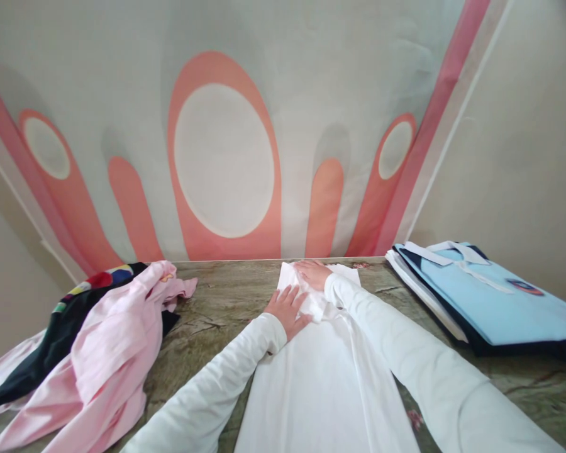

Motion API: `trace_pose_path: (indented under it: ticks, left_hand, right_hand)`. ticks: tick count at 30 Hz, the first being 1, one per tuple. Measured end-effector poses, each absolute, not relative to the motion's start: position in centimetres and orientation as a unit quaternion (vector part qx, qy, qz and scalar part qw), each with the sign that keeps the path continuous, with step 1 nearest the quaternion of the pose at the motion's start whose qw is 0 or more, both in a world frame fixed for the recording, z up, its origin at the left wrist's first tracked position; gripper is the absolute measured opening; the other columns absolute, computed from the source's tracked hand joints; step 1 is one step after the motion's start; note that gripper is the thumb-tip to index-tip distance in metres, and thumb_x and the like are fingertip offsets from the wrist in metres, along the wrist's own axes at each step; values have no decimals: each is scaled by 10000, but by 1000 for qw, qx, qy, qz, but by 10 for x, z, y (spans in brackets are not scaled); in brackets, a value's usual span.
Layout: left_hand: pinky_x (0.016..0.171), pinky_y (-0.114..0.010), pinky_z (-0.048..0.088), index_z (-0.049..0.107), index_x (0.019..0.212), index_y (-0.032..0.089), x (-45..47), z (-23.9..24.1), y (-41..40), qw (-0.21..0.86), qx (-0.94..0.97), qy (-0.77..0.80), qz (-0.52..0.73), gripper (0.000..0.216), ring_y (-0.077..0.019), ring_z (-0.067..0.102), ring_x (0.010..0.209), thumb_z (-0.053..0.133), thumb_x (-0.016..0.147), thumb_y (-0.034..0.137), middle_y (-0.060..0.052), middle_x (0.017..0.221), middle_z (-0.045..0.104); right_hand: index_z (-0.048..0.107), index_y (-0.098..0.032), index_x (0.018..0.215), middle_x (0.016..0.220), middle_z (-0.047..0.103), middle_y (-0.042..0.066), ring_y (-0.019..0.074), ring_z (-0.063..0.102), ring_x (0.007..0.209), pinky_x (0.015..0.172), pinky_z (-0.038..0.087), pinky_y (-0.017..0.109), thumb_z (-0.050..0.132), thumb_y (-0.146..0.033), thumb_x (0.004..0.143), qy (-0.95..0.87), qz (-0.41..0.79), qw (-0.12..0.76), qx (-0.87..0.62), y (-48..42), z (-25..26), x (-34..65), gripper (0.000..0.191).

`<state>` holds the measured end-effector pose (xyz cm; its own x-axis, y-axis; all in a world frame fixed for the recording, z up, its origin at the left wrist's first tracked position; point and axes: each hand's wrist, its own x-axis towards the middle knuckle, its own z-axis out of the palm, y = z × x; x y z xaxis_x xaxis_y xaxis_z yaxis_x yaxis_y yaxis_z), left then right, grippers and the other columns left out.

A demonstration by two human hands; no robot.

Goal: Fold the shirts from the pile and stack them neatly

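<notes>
A white garment (311,390) is laid out lengthwise on the wood-patterned table, its far end near the wall and its near end running out of view at the bottom. My left hand (288,309) rests on its left side, fingers spread over the cloth. Farther up, my right hand (313,274) lies flat across the far end, fingers pointing left. Small wrinkles show in the fabric between the two hands. The garment's exact kind cannot be made out.
To the left, a pink garment (116,352) lies in a loose heap with a dark one (59,352) with coloured patches. On the right sits a folded stack topped by a light blue garment (504,302) with white ties. A patterned wall (297,94) borders the far edge of the table (221,289).
</notes>
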<state>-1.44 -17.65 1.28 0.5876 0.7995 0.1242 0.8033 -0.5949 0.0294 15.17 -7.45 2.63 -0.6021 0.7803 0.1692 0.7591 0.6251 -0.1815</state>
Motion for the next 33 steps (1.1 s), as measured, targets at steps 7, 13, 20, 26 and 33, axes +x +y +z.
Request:
trace_pose_path:
  ticks: [7, 13, 20, 26, 33]
  left_hand:
    - [1003, -499, 202, 271, 1345, 243, -14, 11, -177, 15, -890, -449, -72, 616, -287, 181, 1289, 242, 836, 588, -74, 1414, 242]
    - [1007, -495, 193, 282, 1343, 250, -15, 10, -177, 19, -889, -452, -65, 621, -291, 184, 1289, 237, 832, 600, -64, 1417, 240]
    - [1006, -490, 199, 309, 1334, 251, -14, 7, -175, 21, -884, -462, -75, 625, -291, 191, 1289, 237, 828, 609, -60, 1414, 248]
    - [1013, -475, 193, 310, 1334, 249, -14, 6, -174, 28, -875, -477, -73, 625, -282, 191, 1290, 226, 831, 609, -58, 1417, 242]
    - [1001, -496, 207, 328, 1322, 257, -13, 14, -176, 20, -880, -470, -65, 579, -284, 218, 1280, 233, 848, 575, -75, 1402, 274]
  right_hand:
    - [342, -234, 1319, 1395, 304, 11, 166, 232, 1283, 1046, 161, 389, 292, -210, 878, -915, 40, 103, -389, -63, 28, 124, 445]
    - [281, -225, 1348, 1409, 266, 30, 221, 196, 1294, 1030, 88, 509, 240, -429, 890, -874, 54, 61, -479, -53, 18, 132, 503]
    - [266, -191, 1356, 1428, 218, 34, 213, 129, 1310, 1042, 82, 459, 202, -399, 901, -855, 19, 94, -509, -76, 23, 168, 504]
    - [252, -265, 1358, 1421, 239, 3, 195, 180, 1299, 1044, 107, 432, 224, -466, 888, -896, 53, 79, -434, -130, 14, 200, 512]
    - [495, -211, 1207, 1287, 462, 52, 194, 311, 1237, 1014, 206, 406, 283, -355, 896, -830, 35, 179, -528, -130, 10, 237, 403]
